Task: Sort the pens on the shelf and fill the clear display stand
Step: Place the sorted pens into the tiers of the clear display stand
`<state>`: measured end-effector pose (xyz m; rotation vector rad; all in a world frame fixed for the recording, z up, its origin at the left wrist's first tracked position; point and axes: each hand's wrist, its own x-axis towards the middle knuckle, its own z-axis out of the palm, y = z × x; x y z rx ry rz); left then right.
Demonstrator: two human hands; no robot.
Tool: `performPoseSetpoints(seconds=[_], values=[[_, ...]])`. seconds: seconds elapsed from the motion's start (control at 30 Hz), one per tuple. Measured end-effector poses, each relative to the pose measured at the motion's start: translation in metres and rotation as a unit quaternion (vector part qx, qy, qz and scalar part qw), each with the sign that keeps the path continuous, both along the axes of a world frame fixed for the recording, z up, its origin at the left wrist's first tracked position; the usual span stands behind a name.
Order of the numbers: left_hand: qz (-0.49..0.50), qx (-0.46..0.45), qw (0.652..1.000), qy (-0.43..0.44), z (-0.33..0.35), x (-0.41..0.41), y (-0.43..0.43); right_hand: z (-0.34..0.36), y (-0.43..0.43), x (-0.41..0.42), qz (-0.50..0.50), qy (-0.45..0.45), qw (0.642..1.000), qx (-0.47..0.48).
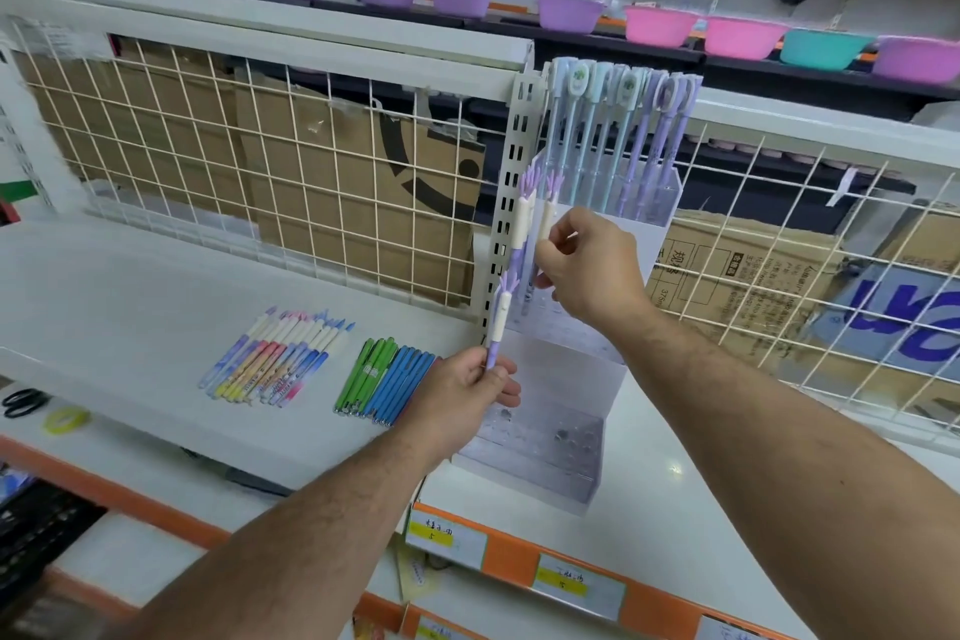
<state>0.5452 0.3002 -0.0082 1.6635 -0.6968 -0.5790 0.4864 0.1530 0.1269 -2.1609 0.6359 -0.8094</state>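
Note:
A clear tiered display stand [566, 379] sits on the white shelf [130, 286]. Its top tier holds several tall blue and purple pens [618, 140]. My right hand [587, 270] pinches purple-and-white pens [545, 213] upright over a middle tier. My left hand [467, 395] grips the lower end of another purple-and-white pen [498, 322], just left of the stand. On the shelf to the left lie a row of pastel pens [275, 359] and a row of green and blue pens [384, 379].
A wire grid panel [260, 161] and a slotted upright post [511, 203] back the shelf. Coloured basins [566, 10] line a higher shelf. Black rings [23, 403] and a yellow tape roll [65, 418] lie at the left front edge.

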Motion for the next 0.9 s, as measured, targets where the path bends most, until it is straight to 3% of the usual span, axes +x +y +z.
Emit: performPoseSetpoints(seconds=[0.43,0.67,0.77,0.9], values=[[0.002,-0.007,1.0,0.0,0.004,-0.003,0.001,-0.013,0.017,-0.019,-0.042,0.003,0.999,-0.021],[-0.016,-0.01,1.0,-0.012,0.006,-0.006,0.002,-0.04,0.042,-0.032,0.072,0.142,0.987,-0.02],[-0.025,-0.01,1.0,-0.014,0.005,-0.006,0.003,-0.041,0.042,-0.033,0.07,0.125,0.989,-0.024],[-0.026,0.003,0.999,-0.022,-0.003,-0.013,0.002,-0.023,0.033,-0.035,0.035,0.031,0.999,0.008]])
